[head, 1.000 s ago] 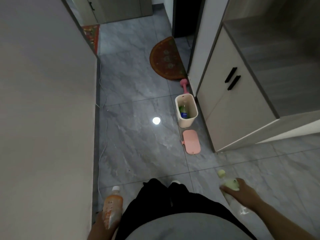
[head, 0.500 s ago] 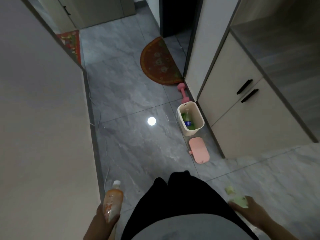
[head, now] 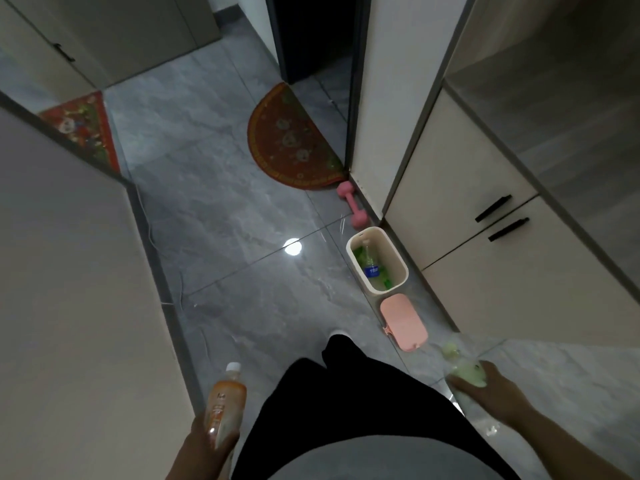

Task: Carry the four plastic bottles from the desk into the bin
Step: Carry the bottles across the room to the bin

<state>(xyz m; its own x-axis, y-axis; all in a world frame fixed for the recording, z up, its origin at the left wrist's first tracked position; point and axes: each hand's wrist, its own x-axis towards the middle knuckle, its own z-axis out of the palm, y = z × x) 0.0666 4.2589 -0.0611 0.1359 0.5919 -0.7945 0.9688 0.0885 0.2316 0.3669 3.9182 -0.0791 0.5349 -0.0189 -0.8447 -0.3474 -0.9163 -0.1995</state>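
Observation:
A cream bin (head: 396,255) stands open on the grey floor beside a cabinet, ahead and to the right. Inside it lie a clear bottle with a blue label (head: 370,263) and green plastic that I cannot make out clearly. My left hand (head: 207,445) grips an orange-labelled bottle (head: 225,403) with a white cap, held upright at the lower left. My right hand (head: 491,388) holds a pale green bottle (head: 465,370) low at the right, cap pointing toward the bin.
The bin's pink lid (head: 403,322) lies on the floor just in front of it. A pink dumbbell (head: 353,207) and a half-round red mat (head: 291,143) lie beyond. A wall (head: 69,306) closes the left side, the cabinet (head: 502,237) the right.
I have walked closer to the bin, which now appears larger and nearer. Both hands still carry their bottles; the right hand has swung slightly forward.

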